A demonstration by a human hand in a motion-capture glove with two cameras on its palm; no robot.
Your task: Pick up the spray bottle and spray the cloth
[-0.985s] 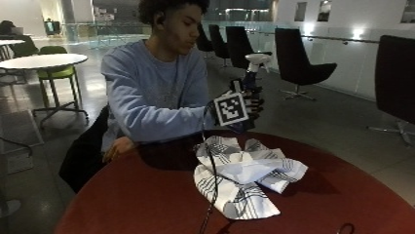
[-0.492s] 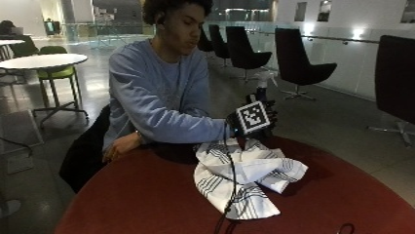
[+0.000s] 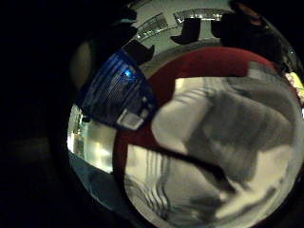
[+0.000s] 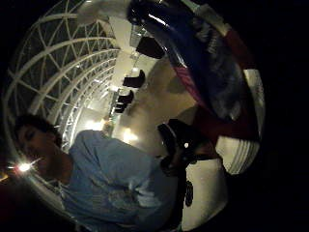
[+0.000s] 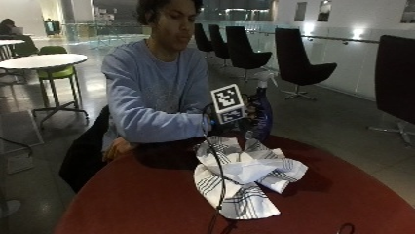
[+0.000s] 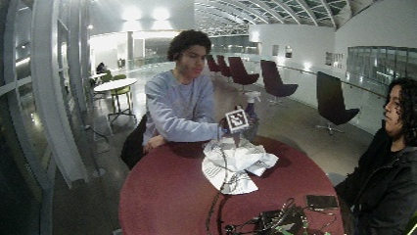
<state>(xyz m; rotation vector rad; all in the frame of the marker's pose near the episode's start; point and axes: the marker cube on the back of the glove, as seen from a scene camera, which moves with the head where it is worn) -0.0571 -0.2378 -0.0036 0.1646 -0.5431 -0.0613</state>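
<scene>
The spray bottle [image 5: 262,111] is held upright in the gloved right hand [image 5: 241,125], fingers curled round its body, just above the far edge of the crumpled striped cloth [image 5: 244,174] on the red table [image 5: 129,204]. The pick-up is judged complete; spraying is not yet evident. The nozzle is judged to need directing down at the cloth and the trigger squeezing.

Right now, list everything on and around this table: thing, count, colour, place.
spray bottle: one, dark blue with white trigger head, held upright above the table's far edge, beside the cloth.
cloth: one, white with dark stripes, crumpled on the table's middle.
table: one, round, dark red.
phone: one, dark, flat on the table's near edge.
cables: a dark tangle, table's near edge.
right hand: black glove, grip around the spray bottle.
left hand: bare, resting at the table's edge.
</scene>
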